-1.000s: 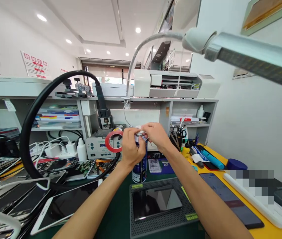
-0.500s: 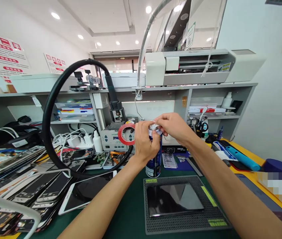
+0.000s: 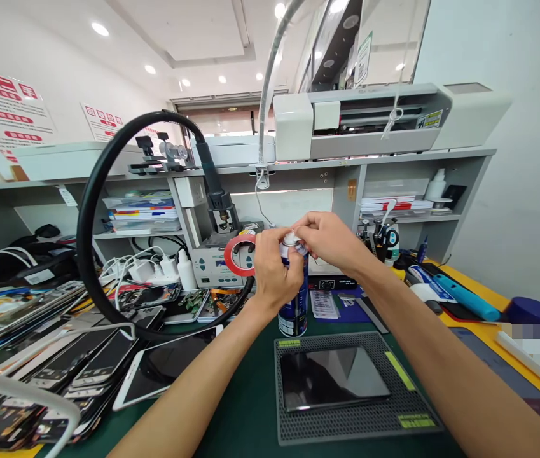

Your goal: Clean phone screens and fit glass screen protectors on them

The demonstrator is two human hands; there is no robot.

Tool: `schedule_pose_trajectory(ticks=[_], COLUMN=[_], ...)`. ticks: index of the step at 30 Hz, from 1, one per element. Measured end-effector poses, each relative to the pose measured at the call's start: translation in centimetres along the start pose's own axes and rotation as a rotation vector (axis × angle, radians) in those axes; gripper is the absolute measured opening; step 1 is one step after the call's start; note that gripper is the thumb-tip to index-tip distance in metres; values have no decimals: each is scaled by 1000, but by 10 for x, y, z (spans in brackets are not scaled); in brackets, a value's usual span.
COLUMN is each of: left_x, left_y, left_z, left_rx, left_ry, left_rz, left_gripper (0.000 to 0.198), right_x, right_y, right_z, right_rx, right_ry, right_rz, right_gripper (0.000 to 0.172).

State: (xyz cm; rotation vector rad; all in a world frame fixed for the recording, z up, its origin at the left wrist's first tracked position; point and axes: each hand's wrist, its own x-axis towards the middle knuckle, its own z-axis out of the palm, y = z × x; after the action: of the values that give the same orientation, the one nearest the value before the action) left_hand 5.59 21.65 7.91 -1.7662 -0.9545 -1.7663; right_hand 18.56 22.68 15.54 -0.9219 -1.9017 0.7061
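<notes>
A blue spray can (image 3: 293, 318) stands upright on the green work surface, just behind a grey perforated mat. My left hand (image 3: 275, 267) is closed around the upper part of the can, its fingers near the top. At the can's white nozzle (image 3: 291, 238), my right hand (image 3: 329, 240) is pinched shut; the fingertips partly cover it. On the mat (image 3: 308, 434) below my hands lies a dark glossy tablet (image 3: 334, 380), screen side up. A red tape roll (image 3: 229, 256) hangs at the station just left of my left hand.
A thick black hose (image 3: 89, 210) arcs on the left from a hot-air station (image 3: 212, 270). Stacked phone screens (image 3: 60, 362) and a white-framed tablet (image 3: 165, 366) lie at the left. A blue tool (image 3: 465, 298) rests on the right. A cutting machine (image 3: 369, 147) sits on the shelf.
The view has shifted slightly. My right hand has moved a little closer over the nozzle, while my left hand keeps its hold on the spray can.
</notes>
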Motion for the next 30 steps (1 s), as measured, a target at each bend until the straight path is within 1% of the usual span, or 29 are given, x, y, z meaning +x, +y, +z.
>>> schedule_pose_trajectory(ticks=[14,18,30], left_x=[-1,-1,-1], left_y=[-2,-3,-1], left_z=[0,0,2], left_rx=[20,18,31], left_ry=[4,-3,14], left_rz=[19,30,27], left_gripper=[23,21,21], right_x=[1,2,0], right_y=[4,5,4], right_z=[1,2,1], right_rx=[24,24,17], right_ry=[-7,-11,-2], right_rz=[-21,-29,-42], right_gripper=[8,8,9])
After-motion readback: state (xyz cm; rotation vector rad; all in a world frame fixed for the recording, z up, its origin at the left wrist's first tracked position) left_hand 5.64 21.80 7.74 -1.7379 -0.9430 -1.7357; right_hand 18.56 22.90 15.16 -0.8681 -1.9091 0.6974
